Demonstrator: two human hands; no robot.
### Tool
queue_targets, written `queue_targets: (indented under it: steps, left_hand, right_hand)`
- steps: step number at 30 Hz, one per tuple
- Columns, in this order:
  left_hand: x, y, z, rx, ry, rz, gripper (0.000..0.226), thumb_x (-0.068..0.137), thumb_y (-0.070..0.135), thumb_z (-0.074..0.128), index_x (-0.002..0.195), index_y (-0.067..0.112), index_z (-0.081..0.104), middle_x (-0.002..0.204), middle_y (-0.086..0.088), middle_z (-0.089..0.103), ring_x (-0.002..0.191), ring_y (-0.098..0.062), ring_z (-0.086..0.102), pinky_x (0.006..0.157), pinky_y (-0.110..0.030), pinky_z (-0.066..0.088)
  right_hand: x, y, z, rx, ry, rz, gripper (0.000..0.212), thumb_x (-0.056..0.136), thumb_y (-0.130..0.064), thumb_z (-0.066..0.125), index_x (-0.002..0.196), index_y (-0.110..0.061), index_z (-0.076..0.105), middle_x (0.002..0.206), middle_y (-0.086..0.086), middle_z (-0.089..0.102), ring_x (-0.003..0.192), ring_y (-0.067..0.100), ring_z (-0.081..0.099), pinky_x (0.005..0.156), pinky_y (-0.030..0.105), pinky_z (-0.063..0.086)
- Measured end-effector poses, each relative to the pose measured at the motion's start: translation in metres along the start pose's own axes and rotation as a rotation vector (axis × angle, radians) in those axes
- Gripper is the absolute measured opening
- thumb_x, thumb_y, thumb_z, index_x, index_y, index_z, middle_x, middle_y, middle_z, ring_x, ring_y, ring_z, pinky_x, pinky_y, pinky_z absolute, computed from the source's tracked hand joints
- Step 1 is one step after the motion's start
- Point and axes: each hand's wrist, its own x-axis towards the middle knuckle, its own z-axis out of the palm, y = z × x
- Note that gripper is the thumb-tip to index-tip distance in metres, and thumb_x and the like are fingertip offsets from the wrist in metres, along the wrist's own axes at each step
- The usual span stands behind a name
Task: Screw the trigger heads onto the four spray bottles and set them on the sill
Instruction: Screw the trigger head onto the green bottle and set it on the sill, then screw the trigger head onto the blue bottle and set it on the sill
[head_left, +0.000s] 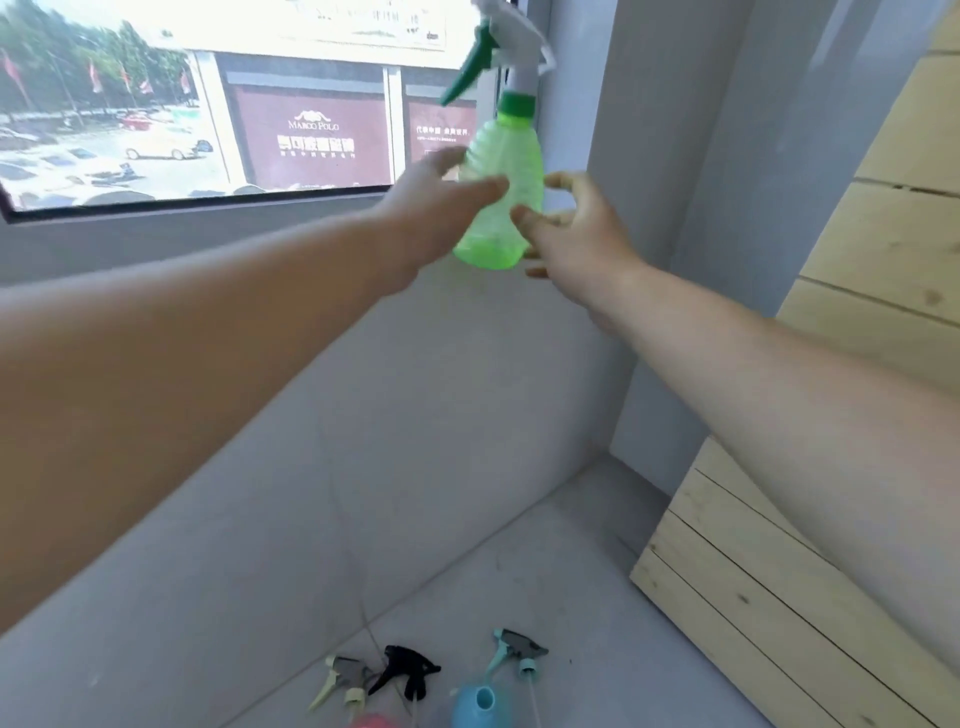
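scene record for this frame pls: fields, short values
green bottle: trigger head on, upright at the sill, between both hands
left hand: open, fingers at the bottle's side
right hand: open, fingers curled near the bottle
floor: three loose trigger heads: yellow, black, blue
blue bottle: on floor, no head
pink bottle: barely in view

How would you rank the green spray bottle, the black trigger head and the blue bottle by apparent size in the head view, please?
1. green spray bottle, largest.
2. black trigger head.
The blue bottle is cut off by the frame edge, so it cannot be ranked.
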Motion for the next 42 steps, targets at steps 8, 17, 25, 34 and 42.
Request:
queue_targets:
  steps: [8,17,25,34,42]
  left_hand:
    - [0.072,-0.006,-0.007,0.152,0.085,-0.046,0.050,0.098,0.046,0.062,0.143,0.025,0.056,0.121,0.003,0.065,0.101,-0.015,0.063,0.078,-0.025,0.051]
    - [0.092,-0.033,-0.007,0.144,0.107,-0.086,0.068,0.095,0.052,0.065,0.154,0.025,0.045,0.134,-0.003,0.068,0.120,-0.024,0.070,0.104,-0.041,0.058]
    - [0.088,-0.037,-0.011,0.208,0.116,-0.104,0.093,0.091,0.062,0.063,0.164,0.022,0.023,0.142,-0.004,0.056,0.120,-0.024,0.062,0.105,-0.038,0.053]
    - [0.020,-0.024,-0.015,0.117,0.204,0.074,0.068,0.097,0.049,0.063,0.152,0.018,0.041,0.127,0.001,0.059,0.097,-0.012,0.058,0.071,-0.024,0.046]
    - [-0.100,-0.113,0.033,0.013,-0.088,-0.062,0.041,0.098,0.031,0.069,0.133,0.013,0.059,0.110,-0.008,0.072,0.081,-0.007,0.064,0.079,-0.022,0.052]
  right_hand:
    - [0.085,0.000,0.024,-0.115,-0.010,-0.005,0.051,0.094,-0.041,0.059,0.141,-0.028,0.045,0.131,0.005,0.059,0.097,0.024,0.068,0.091,0.044,0.059]
    - [0.097,0.018,0.033,-0.148,-0.042,-0.003,0.053,0.095,-0.042,0.059,0.144,-0.028,0.043,0.135,0.007,0.059,0.120,0.022,0.059,0.084,0.029,0.046]
    - [0.085,0.031,0.026,-0.128,-0.024,0.025,0.063,0.091,-0.045,0.063,0.148,-0.030,0.039,0.135,0.003,0.060,0.099,0.022,0.058,0.093,0.036,0.054]
    - [0.022,0.038,0.006,-0.045,0.060,0.018,0.052,0.091,-0.042,0.065,0.137,-0.025,0.051,0.103,-0.009,0.068,0.105,0.017,0.065,0.095,0.042,0.056]
    - [-0.096,0.105,0.011,0.001,0.024,0.209,0.032,0.091,-0.035,0.068,0.118,-0.020,0.059,0.086,0.002,0.072,0.094,0.032,0.072,0.091,0.053,0.056]
